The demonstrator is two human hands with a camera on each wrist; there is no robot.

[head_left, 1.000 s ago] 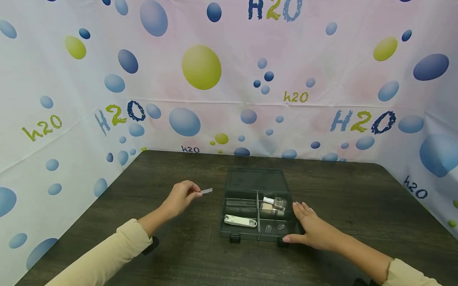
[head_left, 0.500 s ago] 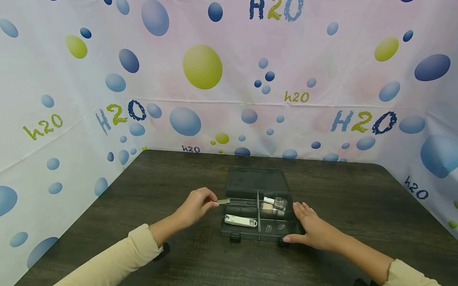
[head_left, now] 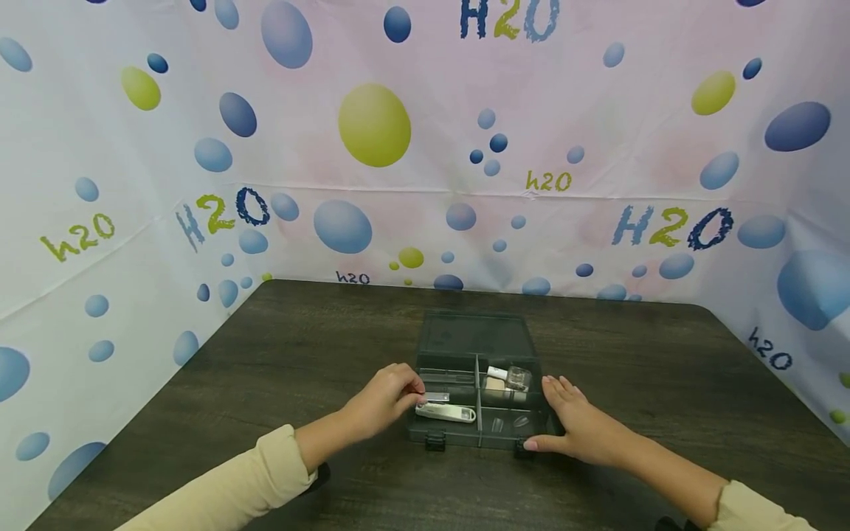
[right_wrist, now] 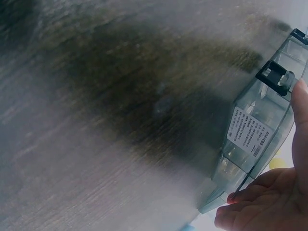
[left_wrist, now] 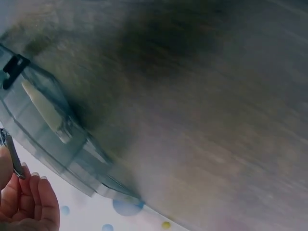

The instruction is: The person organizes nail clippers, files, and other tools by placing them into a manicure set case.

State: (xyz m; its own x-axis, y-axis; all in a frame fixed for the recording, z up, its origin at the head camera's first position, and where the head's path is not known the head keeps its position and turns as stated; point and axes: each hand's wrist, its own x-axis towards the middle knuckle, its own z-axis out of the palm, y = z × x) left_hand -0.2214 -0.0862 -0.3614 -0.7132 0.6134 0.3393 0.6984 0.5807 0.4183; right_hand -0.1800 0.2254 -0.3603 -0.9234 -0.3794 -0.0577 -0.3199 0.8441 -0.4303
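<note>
My left hand [head_left: 385,397] pinches a small silver nail clipper [head_left: 437,397] between thumb and fingertips. The clipper is over the front left compartment of a clear grey divided box [head_left: 443,436], whose lid [head_left: 475,335] is folded back. Just in front of it, a larger white nail clipper [head_left: 446,413] lies in that compartment. From the left wrist view, the silver nail clipper [left_wrist: 12,154] appears above the box wall. My right hand [head_left: 584,424] rests against the box's right side, fingers extended along it and thumb by the front right latch [right_wrist: 275,77].
A small glass bottle with a white cap [head_left: 518,378] and a beige piece [head_left: 496,384] occupy the back right compartment. Small clear pieces [head_left: 521,422] lie at the front right. A printed label [right_wrist: 249,131] shows on the box. The dark wooden table [head_left: 319,310] meets a patterned curtain [head_left: 425,228] behind.
My left hand has carried the silver nail clipper rightward and toward me, from beside the box to over its front left compartment. My right hand has stayed at the box's right side.
</note>
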